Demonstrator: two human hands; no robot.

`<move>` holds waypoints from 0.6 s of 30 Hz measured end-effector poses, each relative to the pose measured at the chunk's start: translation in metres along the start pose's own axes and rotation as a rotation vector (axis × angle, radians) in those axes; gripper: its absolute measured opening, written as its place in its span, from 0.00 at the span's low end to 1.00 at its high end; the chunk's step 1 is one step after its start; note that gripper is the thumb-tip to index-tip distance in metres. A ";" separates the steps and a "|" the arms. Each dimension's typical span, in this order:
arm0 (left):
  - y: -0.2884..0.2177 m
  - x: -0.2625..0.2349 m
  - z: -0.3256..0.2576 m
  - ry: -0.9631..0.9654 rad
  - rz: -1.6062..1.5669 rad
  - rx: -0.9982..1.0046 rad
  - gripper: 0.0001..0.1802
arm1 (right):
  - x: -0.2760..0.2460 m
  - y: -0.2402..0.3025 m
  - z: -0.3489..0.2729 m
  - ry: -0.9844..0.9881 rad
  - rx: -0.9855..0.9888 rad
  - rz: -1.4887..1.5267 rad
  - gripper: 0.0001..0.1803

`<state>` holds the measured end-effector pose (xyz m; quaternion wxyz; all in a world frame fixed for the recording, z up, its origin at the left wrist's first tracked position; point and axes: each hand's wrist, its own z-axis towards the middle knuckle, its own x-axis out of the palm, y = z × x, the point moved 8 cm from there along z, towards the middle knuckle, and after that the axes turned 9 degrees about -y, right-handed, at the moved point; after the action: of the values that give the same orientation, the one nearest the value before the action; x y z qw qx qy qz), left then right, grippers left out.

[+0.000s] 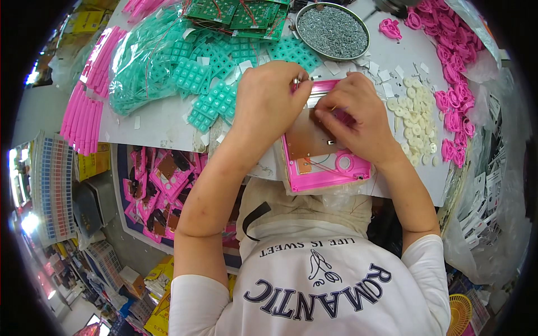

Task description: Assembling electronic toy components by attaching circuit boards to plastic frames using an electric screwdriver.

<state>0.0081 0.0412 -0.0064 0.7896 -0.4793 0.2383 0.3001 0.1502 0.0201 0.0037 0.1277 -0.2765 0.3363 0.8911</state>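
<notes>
In front of me a pink plastic casing lies tilted on a cloth-like pad, with a brown circuit board inside it. Thin wires and a round ring show in its lower part. My left hand is closed at the casing's upper left corner, its fingertips pinching something small and silvery. Over the board's upper right side, my right hand has thumb and fingers drawn together. A small yellowish bit shows by its fingertips, too small to name. A silvery strip runs across the casing between both hands.
A round metal dish of screws stands beyond my hands. Teal keypads, some bagged, lie left, below green circuit boards. Cream plastic discs and pink parts lie right. Pink casings fill a bin lower left.
</notes>
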 end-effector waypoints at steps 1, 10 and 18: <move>-0.004 -0.006 -0.004 -0.042 -0.030 0.025 0.11 | -0.002 -0.010 0.000 -0.026 0.156 0.059 0.06; -0.015 -0.020 -0.085 -0.182 -0.135 0.125 0.12 | 0.052 -0.031 0.040 0.386 0.568 0.269 0.13; -0.015 -0.016 -0.085 -0.172 -0.161 0.100 0.10 | 0.062 -0.025 0.048 0.253 0.361 0.152 0.12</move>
<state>-0.0004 -0.0445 -0.0233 0.8515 -0.4295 0.1449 0.2635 0.0910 0.0736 -0.0158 0.0644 -0.3326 0.5233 0.7819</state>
